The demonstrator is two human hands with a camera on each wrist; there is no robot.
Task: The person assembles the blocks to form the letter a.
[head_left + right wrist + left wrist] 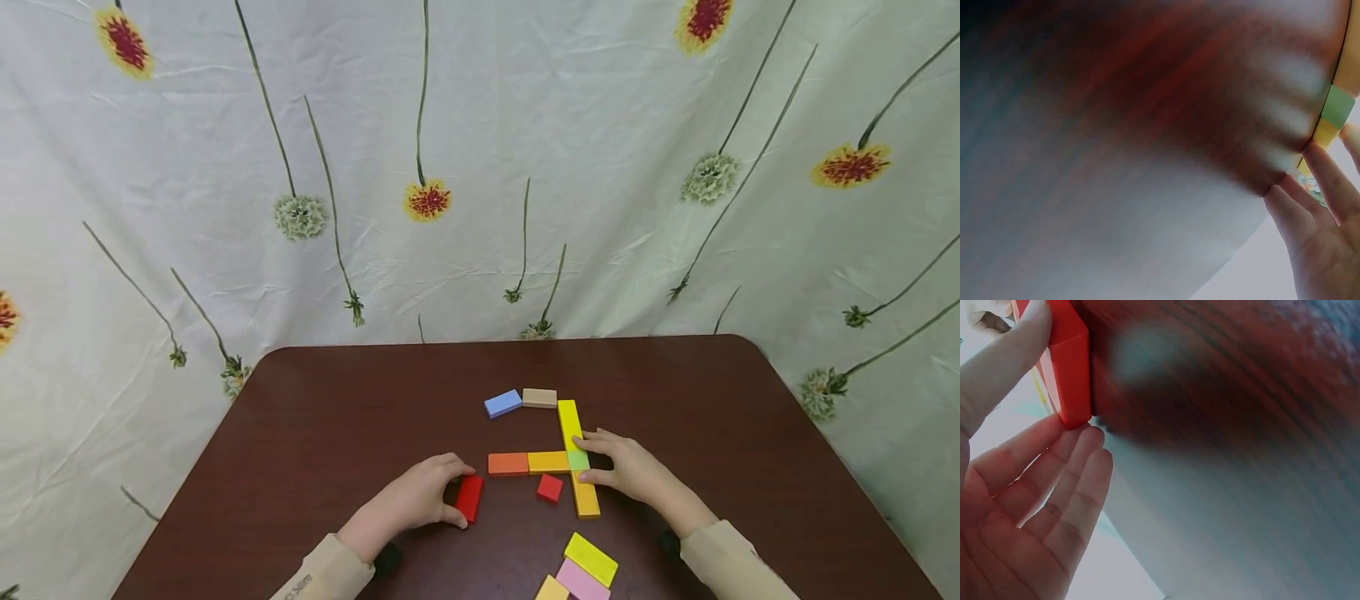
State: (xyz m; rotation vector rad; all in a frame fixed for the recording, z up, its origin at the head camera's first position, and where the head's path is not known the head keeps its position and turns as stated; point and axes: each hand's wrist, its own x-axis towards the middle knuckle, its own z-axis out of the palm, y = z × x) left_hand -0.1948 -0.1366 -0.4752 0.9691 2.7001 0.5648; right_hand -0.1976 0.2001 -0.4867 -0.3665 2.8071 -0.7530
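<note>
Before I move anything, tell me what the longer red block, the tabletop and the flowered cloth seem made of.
Longer red block: painted wood or plastic, I can't tell which; even colour, smooth faces, crisp edges.
Tabletop: likely wood or wood-look laminate, polished; streaky grain, blurred reflections.
Flowered cloth: probably thin fabric, matt; soft wrinkles.

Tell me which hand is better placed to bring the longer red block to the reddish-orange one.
Left, probably: the left hand grips the longer red block, close to the reddish-orange block. The right hand is farther off, beside the green block.
</note>
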